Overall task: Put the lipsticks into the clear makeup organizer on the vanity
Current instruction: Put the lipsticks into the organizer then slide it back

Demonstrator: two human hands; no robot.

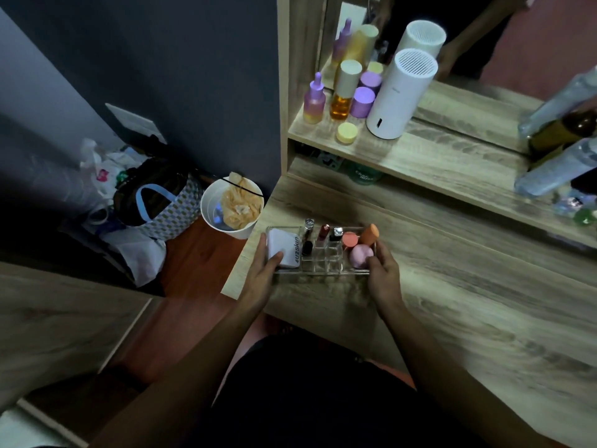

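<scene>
Clear makeup organizer (318, 270) sits on the lower vanity top (452, 302), close to its left front corner. Lipsticks (323, 232) stand upright in the middle small cells, about four I can count, the dark one (307, 248) in the nearer row. White compact (282, 248) lies in the left compartment, sponges (360, 250) in the right. Risk as I judge it: the tray is near the edge, so a push leftward could send it off toward the white bin (231, 206) on the floor; a jolt or tilt could also topple the tall thin lipsticks, cells look loose. My left hand (263, 276) grips the tray's left end, thumb on the compact, fingers curled round the side. My right hand (382, 268) clasps the right end, thumb touching the pink sponge (361, 255). Neither is slack; both hold the tray.
</scene>
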